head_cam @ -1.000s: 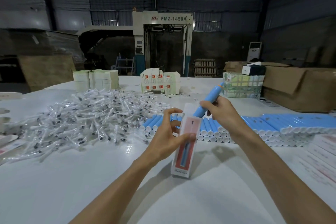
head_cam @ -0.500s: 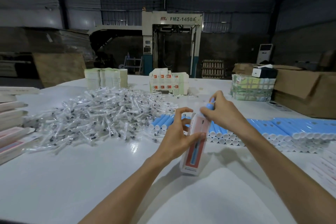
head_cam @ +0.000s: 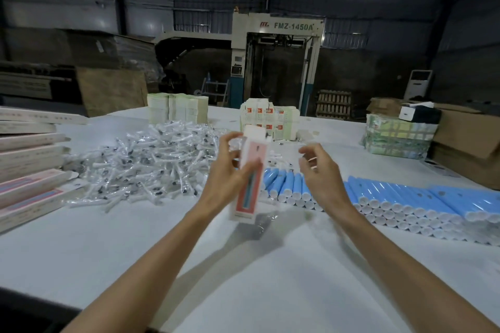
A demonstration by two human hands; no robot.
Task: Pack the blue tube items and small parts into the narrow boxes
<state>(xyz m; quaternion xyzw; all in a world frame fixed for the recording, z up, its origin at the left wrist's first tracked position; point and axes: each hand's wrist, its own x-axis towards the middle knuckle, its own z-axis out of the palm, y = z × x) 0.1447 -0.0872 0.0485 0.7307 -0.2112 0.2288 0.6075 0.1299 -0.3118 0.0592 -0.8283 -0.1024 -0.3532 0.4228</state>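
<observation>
My left hand [head_cam: 226, 174] grips a narrow white and pink box [head_cam: 247, 184], held upright above the table with its top flap open. My right hand [head_cam: 320, 170] hovers just right of the box, fingers loosely curled and holding nothing. A row of blue tubes [head_cam: 392, 197] with white caps lies on the table behind and to the right of my hands. A heap of small clear-wrapped parts [head_cam: 146, 165] spreads out to the left. No blue tube shows above the box mouth.
Flat narrow boxes [head_cam: 29, 167] are stacked at the left edge. Bundles of cartons [head_cam: 178, 108], small red-marked boxes [head_cam: 267, 119] and a wrapped bundle [head_cam: 397, 138] stand at the back, brown cardboard boxes [head_cam: 465, 140] at the right. A clear wrapper [head_cam: 262, 220] lies under the box.
The blue tube my right hand was pushing in has gone down into the box. My right hand has let go and drawn away to the right. The box is lifted higher.
</observation>
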